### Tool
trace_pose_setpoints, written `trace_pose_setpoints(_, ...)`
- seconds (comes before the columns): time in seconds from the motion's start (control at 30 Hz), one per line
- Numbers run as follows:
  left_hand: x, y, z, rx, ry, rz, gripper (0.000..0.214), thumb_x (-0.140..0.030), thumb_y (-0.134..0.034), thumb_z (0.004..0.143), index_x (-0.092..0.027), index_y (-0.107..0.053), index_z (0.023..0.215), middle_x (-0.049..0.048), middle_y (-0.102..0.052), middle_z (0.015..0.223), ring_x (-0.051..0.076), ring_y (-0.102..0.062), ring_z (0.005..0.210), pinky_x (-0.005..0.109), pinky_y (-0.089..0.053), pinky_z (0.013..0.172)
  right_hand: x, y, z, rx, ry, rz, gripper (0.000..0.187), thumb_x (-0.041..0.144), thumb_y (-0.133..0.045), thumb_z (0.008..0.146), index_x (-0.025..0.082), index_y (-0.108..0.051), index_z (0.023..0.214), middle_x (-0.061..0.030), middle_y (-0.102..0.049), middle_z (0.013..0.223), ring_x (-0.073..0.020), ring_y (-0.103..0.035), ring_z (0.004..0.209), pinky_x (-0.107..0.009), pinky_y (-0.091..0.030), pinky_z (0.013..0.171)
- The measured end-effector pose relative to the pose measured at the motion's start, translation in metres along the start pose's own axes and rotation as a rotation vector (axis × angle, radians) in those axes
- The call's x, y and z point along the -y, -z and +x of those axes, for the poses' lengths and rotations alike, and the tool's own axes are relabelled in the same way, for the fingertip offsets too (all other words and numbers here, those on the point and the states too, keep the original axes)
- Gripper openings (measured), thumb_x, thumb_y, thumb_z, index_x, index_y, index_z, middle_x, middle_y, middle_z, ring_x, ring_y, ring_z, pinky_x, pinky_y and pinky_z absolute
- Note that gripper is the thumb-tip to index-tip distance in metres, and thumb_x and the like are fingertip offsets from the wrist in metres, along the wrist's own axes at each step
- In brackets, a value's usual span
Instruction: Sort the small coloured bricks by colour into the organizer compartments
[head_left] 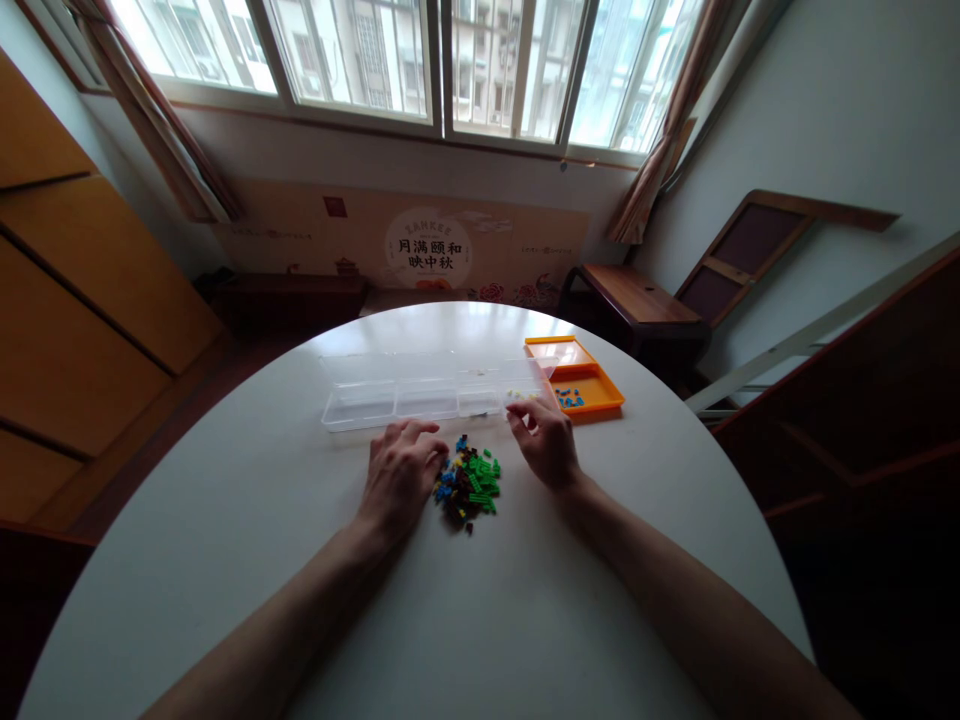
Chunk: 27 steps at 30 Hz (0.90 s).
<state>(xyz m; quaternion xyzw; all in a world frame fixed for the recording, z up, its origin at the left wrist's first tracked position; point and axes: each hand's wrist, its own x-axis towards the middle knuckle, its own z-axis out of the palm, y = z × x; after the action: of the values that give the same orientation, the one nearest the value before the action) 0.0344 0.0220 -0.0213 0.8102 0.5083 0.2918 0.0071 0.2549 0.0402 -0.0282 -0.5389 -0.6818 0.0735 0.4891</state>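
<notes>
My left hand (399, 470) rests by the left edge of a pile of small toy building bricks (474, 480), in green, blue, brown and yellow. Its fingers are bent and a little apart, with nothing visible in them. Across the pile, my right hand (546, 440) hovers at the right end of a clear plastic compartment box (360, 402). Thumb and forefinger are pinched together there; whatever is between them is too small to make out. Some pale yellowish pieces (517, 395) lie in the box's right-hand compartment, and a small dark piece shows near its front edge.
An orange tray (611, 400) with two sections stands right of the clear box and holds several blue bricks (571, 398). Everything sits on a round white table (225, 520). Beyond its edge are a wooden chair (637, 295), a window and a wooden cabinet (82, 280).
</notes>
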Motion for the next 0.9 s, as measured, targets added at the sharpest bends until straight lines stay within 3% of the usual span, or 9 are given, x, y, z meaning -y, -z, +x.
trace_pose_setpoints(0.1, -0.004, 0.003, 0.0, -0.08, -0.083, 0.008, 0.01, -0.02, -0.057, 0.088, -0.022, -0.066, 0.085, 0.0058, -0.068, 0.106, 0.026, -0.053, 0.108, 0.044, -0.037, 0.092, 0.014, -0.003, -0.003, 0.09, -0.004, 0.084, 0.013, 0.022, -0.06, 0.084, 0.019, -0.072, 0.086, -0.002, -0.067, 0.076, -0.013, -0.054, 0.061, -0.027, -0.045, 0.064)
trace_pose_setpoints(0.3, -0.007, 0.005, -0.001, -0.203, -0.277, -0.01, 0.008, -0.019, -0.058, 0.089, -0.022, -0.064, 0.09, 0.003, -0.069, 0.097, 0.022, -0.054, 0.105, 0.04, -0.036, 0.094, 0.03, -0.006, -0.005, 0.452, -0.008, 0.366, 0.015, 0.022, -0.061, 0.083, 0.02, -0.075, 0.089, -0.002, -0.07, 0.079, -0.0119, -0.058, 0.065, -0.023, -0.047, 0.062)
trace_pose_setpoints(0.63, -0.005, 0.004, -0.001, -0.281, -0.318, -0.048, 0.005, -0.022, -0.066, 0.085, -0.021, -0.061, 0.082, 0.001, -0.069, 0.088, 0.02, -0.055, 0.097, 0.037, -0.037, 0.09, 0.029, -0.009, -0.008, 0.548, -0.084, 0.551, 0.015, 0.025, -0.061, 0.082, 0.017, -0.074, 0.083, -0.0035, -0.07, 0.077, -0.014, -0.059, 0.068, -0.026, -0.045, 0.065)
trace_pose_setpoints(0.77, -0.004, 0.001, -0.002, -0.214, -0.231, -0.001, 0.012, -0.032, -0.065, 0.086, -0.021, -0.062, 0.09, 0.004, -0.068, 0.096, 0.023, -0.054, 0.099, 0.039, -0.038, 0.089, 0.024, -0.007, -0.004, 0.462, -0.05, 0.48, 0.014, 0.025, -0.059, 0.084, 0.018, -0.071, 0.083, -0.0028, -0.068, 0.077, -0.0134, -0.057, 0.068, -0.025, -0.045, 0.064)
trace_pose_setpoints(0.9, -0.003, -0.003, -0.001, -0.03, -0.12, 0.048, 0.027, -0.028, -0.057, 0.09, -0.022, -0.06, 0.116, 0.0071, -0.062, 0.12, 0.027, -0.047, 0.117, 0.044, -0.036, 0.096, 0.008, -0.004, 0.004, 0.137, -0.097, 0.207, 0.017, 0.028, -0.057, 0.086, 0.017, -0.07, 0.084, -0.0041, -0.067, 0.079, -0.0132, -0.052, 0.063, -0.026, -0.043, 0.064)
